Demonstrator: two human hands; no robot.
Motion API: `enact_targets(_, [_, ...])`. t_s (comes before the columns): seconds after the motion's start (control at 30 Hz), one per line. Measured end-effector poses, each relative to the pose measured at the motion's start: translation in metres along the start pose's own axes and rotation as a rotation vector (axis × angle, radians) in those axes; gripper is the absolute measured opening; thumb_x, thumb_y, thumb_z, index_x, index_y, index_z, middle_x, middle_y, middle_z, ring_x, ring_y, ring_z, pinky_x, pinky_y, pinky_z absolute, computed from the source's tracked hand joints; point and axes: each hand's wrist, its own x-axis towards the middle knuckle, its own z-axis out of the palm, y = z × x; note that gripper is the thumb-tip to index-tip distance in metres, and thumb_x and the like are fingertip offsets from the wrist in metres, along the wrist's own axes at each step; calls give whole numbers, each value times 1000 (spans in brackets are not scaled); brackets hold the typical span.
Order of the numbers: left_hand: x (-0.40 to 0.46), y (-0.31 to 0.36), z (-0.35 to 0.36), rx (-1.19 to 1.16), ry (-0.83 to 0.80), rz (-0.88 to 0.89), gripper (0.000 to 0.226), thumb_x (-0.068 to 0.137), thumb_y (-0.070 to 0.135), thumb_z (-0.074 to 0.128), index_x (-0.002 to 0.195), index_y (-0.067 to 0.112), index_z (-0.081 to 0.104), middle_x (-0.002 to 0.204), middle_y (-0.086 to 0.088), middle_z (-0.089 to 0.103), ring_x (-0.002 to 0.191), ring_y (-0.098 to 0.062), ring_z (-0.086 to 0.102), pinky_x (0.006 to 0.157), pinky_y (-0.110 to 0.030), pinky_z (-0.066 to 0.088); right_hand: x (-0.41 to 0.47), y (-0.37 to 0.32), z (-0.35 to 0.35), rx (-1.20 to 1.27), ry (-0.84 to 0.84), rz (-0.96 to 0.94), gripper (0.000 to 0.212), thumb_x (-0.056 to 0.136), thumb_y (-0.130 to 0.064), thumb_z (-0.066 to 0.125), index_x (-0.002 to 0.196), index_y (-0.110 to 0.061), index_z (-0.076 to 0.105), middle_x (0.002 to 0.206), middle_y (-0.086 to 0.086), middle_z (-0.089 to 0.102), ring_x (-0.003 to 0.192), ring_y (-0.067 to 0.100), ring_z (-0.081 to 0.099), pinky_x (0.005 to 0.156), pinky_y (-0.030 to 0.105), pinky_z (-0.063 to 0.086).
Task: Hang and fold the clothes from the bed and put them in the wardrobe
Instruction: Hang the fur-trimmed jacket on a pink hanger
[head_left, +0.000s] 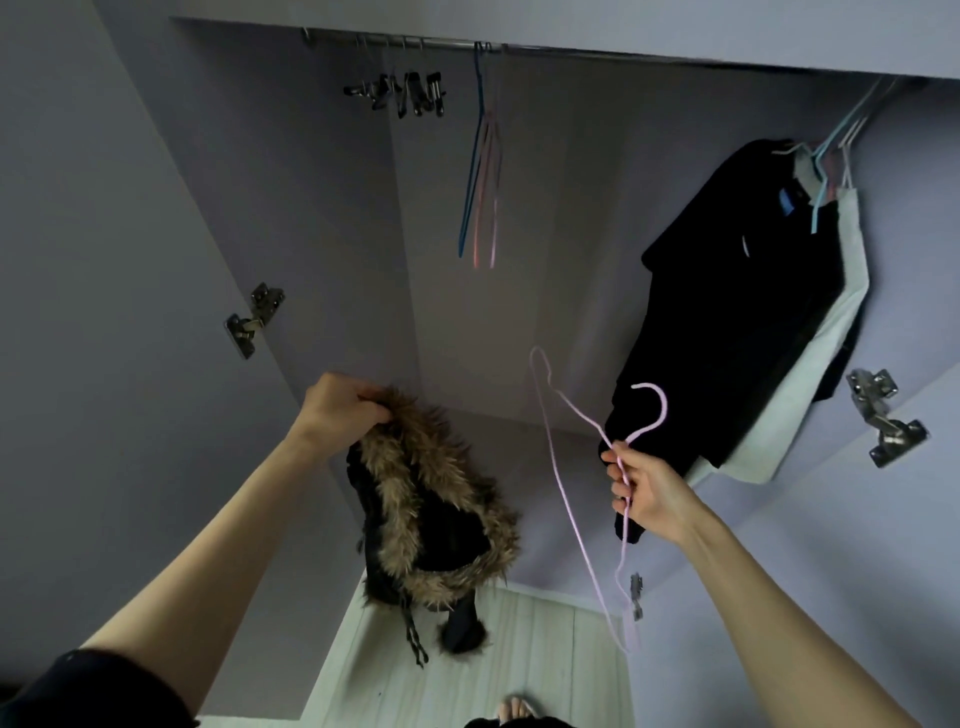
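Brown fur trim borders the hood of a black jacket (436, 519), which the left hand (340, 408) grips at the top edge of the fur, fingers curled into it; the jacket hangs free below the hand, in front of the open wardrobe (519, 260). The right hand (649, 491) pinches a pink hanger (576, 483) just below its hook, with the hook pointing up and the frame slanting down toward the floor. The hands are well apart, with open room between them. Behind them the wardrobe interior is pale lilac, with a wide unoccupied span at the centre. A metal rail (457, 47) runs along the top. It carries a cluster of dark clip hangers (402, 93) on the left, a blue and pink group of bare hangers (483, 166) near the middle, and dark and white garments (743, 291) hung at the right end. Metal hinges (254, 317) show on the door edges at both sides. Pale plank floor (493, 665) lies below, with one bare foot (514, 709) at the lower edge.
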Motion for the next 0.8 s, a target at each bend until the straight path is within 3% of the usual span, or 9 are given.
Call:
enact_targets(0.1, [-3,-2,1,-16,0,-8,15,81,3,67,93,10,73,93,-4,69,94,-21,62,89,-37,51,-5,-5,5,-260,177,-101,45,91,-48,54,59,-18,45,48,-6,34,40,8,24,46,24,18])
enact_targets(0.2, [-4,-4,0,-50,-7,-24,15,81,3,67,90,14,72,89,-1,68,94,-21,62,89,-36,50,-5,-4,-3,-346,247,-244,41,97,-36,48,66,-11,58,56,0,47,49,11,38,50,22,33])
enact_targets(0.27, [-3,-5,-2,-89,3,-40,14,81,4,67,88,16,71,91,-1,68,94,-21,62,91,-37,50,-8,-5,-7,-335,171,-238,38,99,-30,43,78,-9,66,67,3,54,60,14,48,64,26,44])
enact_targets(0.33, [-2,-5,-4,-127,20,-66,12,81,4,67,86,15,71,93,-4,69,93,-21,61,91,-37,50,-10,-7,-9,-130,53,-186,34,100,-27,41,89,-8,67,75,5,54,70,16,52,76,32,49])
enact_targets(0.4, [0,-4,-7,-177,23,-103,13,81,3,66,91,11,71,96,-6,69,95,-23,62,91,-38,50,-12,-10,-8,141,-76,-165,30,100,-24,40,98,-6,64,78,4,51,76,17,51,89,40,48])
enact_targets(0.5, [0,-1,-10,-208,2,-127,15,83,1,62,95,9,68,96,-7,66,95,-24,60,85,-35,50,-17,-17,-4,393,-240,-189,26,94,-23,46,105,-5,61,74,2,49,74,17,50,95,43,45])
enact_targets(0.67, [-3,7,-10,-253,-59,-130,13,88,1,56,94,11,62,85,3,60,79,-14,56,59,-20,40,-27,-31,10,552,-459,-259,24,88,-28,49,88,-12,67,69,-1,48,68,17,52,96,49,48])
enact_targets(0.8, [-5,13,-13,-261,-96,-100,15,89,4,55,89,16,64,82,6,62,73,-6,56,54,-16,40,-31,-41,36,496,-643,-310,26,87,-29,48,81,-17,70,71,-3,52,73,15,56,103,49,42])
